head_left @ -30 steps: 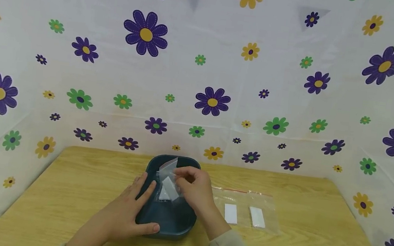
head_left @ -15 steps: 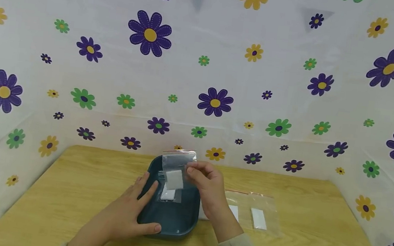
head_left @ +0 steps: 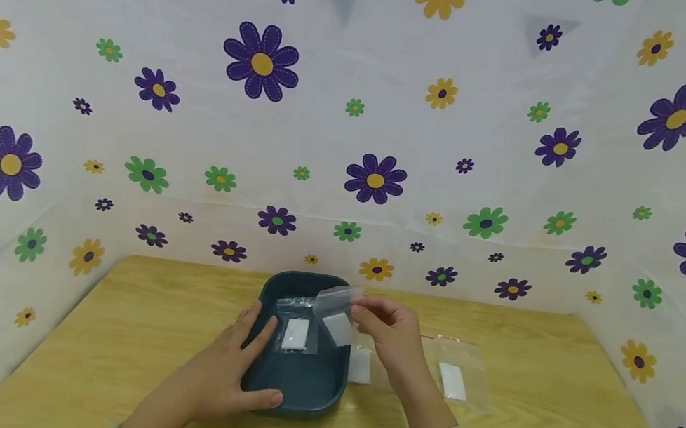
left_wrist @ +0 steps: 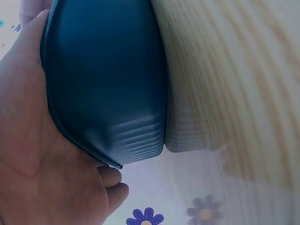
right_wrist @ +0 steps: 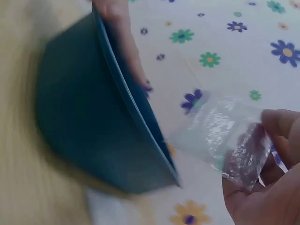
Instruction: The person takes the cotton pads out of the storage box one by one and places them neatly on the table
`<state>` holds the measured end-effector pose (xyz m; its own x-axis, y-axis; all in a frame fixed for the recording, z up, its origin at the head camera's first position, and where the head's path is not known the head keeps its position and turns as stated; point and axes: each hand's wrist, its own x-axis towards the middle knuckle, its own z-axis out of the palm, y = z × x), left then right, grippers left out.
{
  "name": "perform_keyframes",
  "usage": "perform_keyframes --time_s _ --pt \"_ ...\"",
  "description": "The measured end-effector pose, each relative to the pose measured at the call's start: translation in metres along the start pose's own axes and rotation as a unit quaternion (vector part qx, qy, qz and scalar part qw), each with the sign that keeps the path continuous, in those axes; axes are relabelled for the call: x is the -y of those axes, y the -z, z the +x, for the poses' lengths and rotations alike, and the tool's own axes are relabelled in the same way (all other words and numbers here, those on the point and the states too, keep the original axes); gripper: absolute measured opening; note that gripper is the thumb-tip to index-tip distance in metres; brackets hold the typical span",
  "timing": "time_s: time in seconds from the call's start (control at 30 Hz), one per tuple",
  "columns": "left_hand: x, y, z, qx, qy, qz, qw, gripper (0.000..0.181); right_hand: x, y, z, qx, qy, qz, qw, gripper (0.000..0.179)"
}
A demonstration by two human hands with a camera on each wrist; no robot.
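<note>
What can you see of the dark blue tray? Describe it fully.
The tray is dark teal, plastic-looking, rectangular with rounded corners and raised walls. It sits flat on the wooden table. The left hand rests on its left rim. One small clear bag with a white slip lies inside.

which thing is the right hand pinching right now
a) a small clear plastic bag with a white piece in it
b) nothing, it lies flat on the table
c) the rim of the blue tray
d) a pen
a: the right hand pinches a small clear bag with a white piece inside, held over the right edge of the blue tray, while the left hand rests on the tray's left side.
</note>
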<state>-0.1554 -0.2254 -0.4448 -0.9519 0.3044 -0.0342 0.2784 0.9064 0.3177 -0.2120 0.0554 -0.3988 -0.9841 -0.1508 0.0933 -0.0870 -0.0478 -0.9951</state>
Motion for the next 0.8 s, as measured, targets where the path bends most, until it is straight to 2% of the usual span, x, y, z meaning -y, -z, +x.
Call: perform_keyframes --time_s 0.13,0.23,0.33,0.47,0.8 --pt "-0.002 0.001 0.001 -0.004 -0.005 -0.002 1.0 0.112 0.011 0.027 -0.008 -0.006 0.051 -0.11 0.9926 0.019" --pt "-0.004 0.001 0.001 -0.001 -0.005 -0.005 1.0 0.112 0.014 0.049 -0.016 -0.015 0.05 -0.141 0.9887 0.02" --pt "-0.005 0.0 0.002 0.003 -0.004 -0.006 1.0 0.112 0.014 0.069 -0.022 -0.014 0.025 -0.133 0.9907 0.023" --pt "-0.006 0.0 0.002 -0.003 -0.005 -0.005 1.0 0.112 0.013 0.086 -0.025 -0.005 0.014 -0.1 0.9949 0.029" --pt "-0.004 0.001 -0.002 -0.012 -0.007 -0.001 0.9999 0.112 0.01 0.096 -0.025 -0.002 -0.02 -0.059 0.9981 0.041"
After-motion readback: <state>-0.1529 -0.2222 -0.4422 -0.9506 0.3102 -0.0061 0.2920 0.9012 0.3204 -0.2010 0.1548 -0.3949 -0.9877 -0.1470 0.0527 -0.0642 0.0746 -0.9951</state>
